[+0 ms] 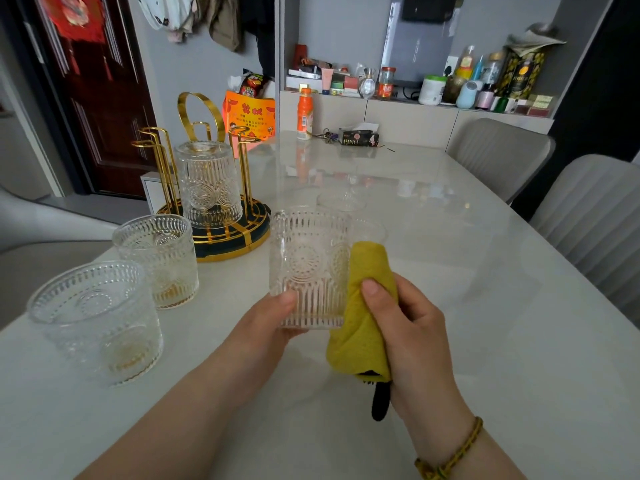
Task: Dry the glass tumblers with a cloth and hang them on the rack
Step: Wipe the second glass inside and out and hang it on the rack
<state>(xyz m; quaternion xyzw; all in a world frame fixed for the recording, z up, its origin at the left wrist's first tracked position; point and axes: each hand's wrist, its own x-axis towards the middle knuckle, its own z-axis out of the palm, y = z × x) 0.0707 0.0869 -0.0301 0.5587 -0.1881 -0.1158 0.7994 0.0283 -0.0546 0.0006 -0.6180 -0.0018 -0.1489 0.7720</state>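
One tumbler [207, 185] sits upturned on the rack [239, 237], upper left; two tumblers [156, 258] wait lower left. At centre, left hand [273, 320] grips a fourth tumbler [308, 265], right hand [412, 327] clutches the cloth [363, 327] against it

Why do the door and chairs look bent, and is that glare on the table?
Head view: the wide-angle lens bows the door and chairs; the glossy table reflects the orange bottle; the held tumbler and yellow cloth look sharp.
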